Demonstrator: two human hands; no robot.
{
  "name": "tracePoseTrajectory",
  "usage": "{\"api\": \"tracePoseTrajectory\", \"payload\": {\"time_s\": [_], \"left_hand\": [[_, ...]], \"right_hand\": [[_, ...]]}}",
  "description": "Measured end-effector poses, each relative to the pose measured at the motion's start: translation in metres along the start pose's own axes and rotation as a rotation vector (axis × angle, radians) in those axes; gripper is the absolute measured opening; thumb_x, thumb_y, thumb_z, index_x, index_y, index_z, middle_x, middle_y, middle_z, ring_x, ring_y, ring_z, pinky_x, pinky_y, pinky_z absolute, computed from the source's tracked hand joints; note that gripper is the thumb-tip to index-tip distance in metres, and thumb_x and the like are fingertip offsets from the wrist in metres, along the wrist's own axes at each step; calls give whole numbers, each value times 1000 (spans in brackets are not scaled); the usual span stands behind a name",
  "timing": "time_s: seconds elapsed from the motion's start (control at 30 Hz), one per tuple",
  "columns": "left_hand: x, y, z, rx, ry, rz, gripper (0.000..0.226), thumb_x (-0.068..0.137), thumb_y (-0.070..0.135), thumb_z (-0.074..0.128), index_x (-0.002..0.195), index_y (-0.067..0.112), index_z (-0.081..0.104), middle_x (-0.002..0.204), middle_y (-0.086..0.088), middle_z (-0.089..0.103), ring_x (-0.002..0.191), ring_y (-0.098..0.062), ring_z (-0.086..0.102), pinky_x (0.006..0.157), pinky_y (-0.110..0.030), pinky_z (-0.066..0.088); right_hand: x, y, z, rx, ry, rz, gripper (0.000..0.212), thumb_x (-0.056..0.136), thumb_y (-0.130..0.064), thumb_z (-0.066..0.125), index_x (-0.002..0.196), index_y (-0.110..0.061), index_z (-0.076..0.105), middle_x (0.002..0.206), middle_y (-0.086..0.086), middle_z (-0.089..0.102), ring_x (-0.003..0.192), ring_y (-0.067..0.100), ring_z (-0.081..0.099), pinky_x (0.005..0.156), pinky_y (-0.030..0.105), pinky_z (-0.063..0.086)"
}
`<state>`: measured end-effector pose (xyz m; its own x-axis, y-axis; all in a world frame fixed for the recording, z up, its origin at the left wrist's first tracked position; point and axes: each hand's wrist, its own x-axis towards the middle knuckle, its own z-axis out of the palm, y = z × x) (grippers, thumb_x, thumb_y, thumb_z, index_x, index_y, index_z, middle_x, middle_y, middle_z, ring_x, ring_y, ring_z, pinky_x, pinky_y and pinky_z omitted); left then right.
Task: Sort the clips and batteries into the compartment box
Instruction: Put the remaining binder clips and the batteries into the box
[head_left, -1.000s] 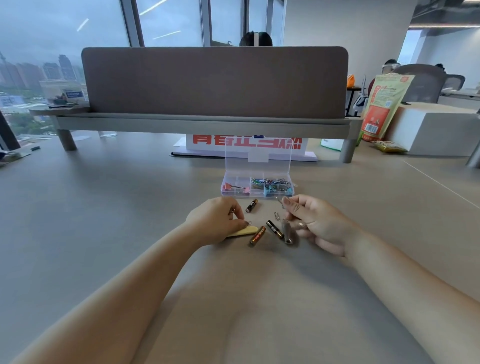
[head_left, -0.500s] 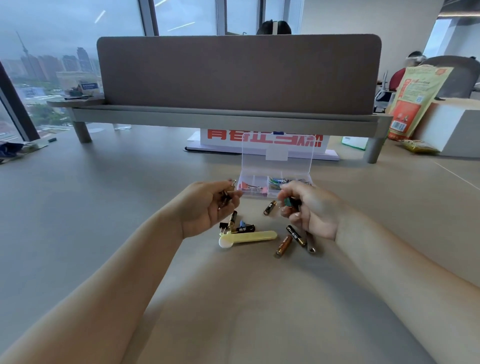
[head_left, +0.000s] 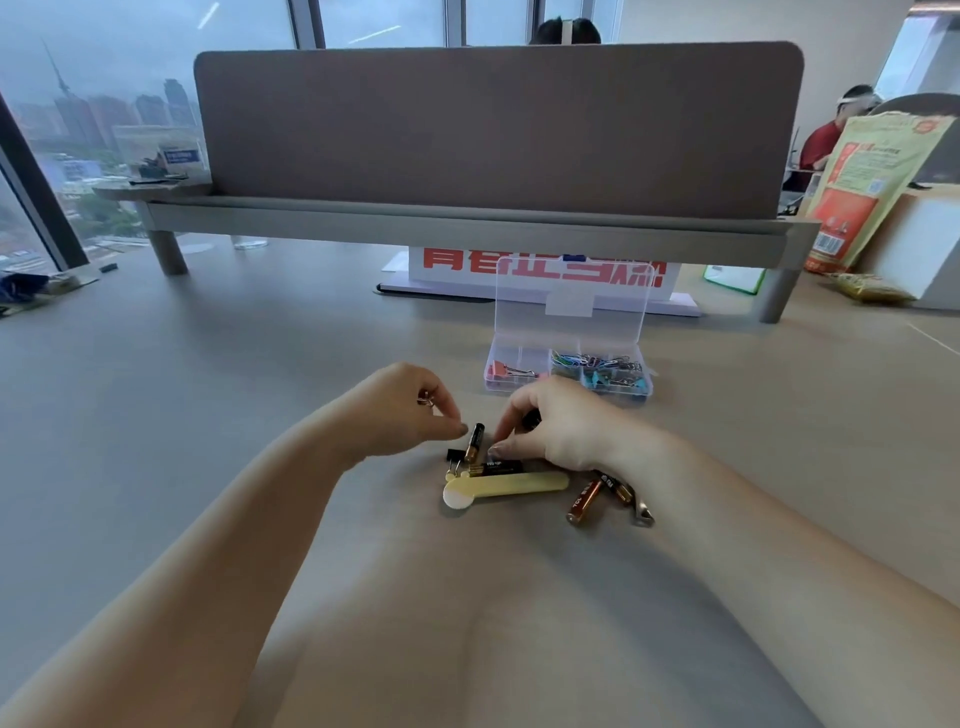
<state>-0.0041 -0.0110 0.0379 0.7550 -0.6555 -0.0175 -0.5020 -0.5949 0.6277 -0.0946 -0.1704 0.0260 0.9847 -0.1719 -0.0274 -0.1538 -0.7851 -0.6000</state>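
Observation:
The clear compartment box (head_left: 566, 387) stands open, with an orange binder clip in its left section and coloured paper clips in its right. My left hand (head_left: 400, 410) pinches a small metal clip (head_left: 426, 400). Beside it lie a black-and-gold battery (head_left: 474, 441) and a black binder clip (head_left: 453, 455). My right hand (head_left: 561, 426) is curled, its fingertips down on another battery (head_left: 493, 466). A dark item shows inside its curl; whether it is held is unclear. A copper battery (head_left: 584, 501), another battery (head_left: 621, 488) and a metal clip (head_left: 644, 514) lie under my right wrist.
A flat yellow stick with a round white end (head_left: 506, 486) lies among the batteries. A grey desk divider on a raised shelf (head_left: 467, 223) crosses the table behind the box, with a red-lettered white sign (head_left: 452, 260) under it. An orange bag (head_left: 872, 192) stands at the far right.
Both hands have come down from near the box to the pile of batteries. My left hand still pinches its clip. The teal clip seen in my right hand no longer shows.

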Motion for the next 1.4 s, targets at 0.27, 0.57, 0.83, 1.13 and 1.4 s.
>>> {"api": "tracePoseTrajectory", "payload": {"time_s": [0.27, 0.57, 0.83, 1.13, 1.4], "left_hand": [[-8, -3, 0, 82, -157, 16, 24, 76, 32, 76, 92, 22, 61, 64, 7, 44, 54, -7, 38, 50, -21, 29], [-7, -2, 7, 208, -188, -8, 23, 82, 36, 68, 96, 20, 60, 75, 9, 51, 65, -6, 47, 53, -21, 34], [-9, 2, 6, 311, -229, -23, 38, 88, 40, 59, 97, 4, 67, 95, -12, 64, 76, -18, 48, 66, -27, 38], [-1, 11, -5, -107, -259, -117, 24, 92, 35, 56, 93, 11, 54, 77, -7, 51, 67, -17, 43, 61, -26, 40], [58, 55, 8, -74, -143, 60, 16, 92, 22, 57, 91, 7, 61, 78, -6, 55, 67, -14, 48, 69, -25, 45]], "right_hand": [[-5, -1, 4, -22, 26, -48, 17, 77, -37, 75, 87, -24, 70, 81, -15, 55, 79, 4, 52, 70, 23, 44], [-7, -4, 5, -113, -28, -39, 19, 81, -38, 70, 92, -25, 61, 100, -5, 58, 97, 16, 54, 86, 32, 47], [-9, -6, 4, 81, -40, 8, 7, 88, -17, 64, 84, -20, 59, 84, 1, 65, 65, 11, 62, 67, 29, 57], [-1, 18, -37, 246, 100, 110, 11, 85, -3, 64, 81, -12, 66, 94, 11, 68, 85, 22, 69, 82, 34, 58], [29, 30, -70, 93, 148, 217, 9, 87, -5, 62, 83, -12, 64, 80, 5, 66, 68, 12, 61, 63, 23, 54]]}}
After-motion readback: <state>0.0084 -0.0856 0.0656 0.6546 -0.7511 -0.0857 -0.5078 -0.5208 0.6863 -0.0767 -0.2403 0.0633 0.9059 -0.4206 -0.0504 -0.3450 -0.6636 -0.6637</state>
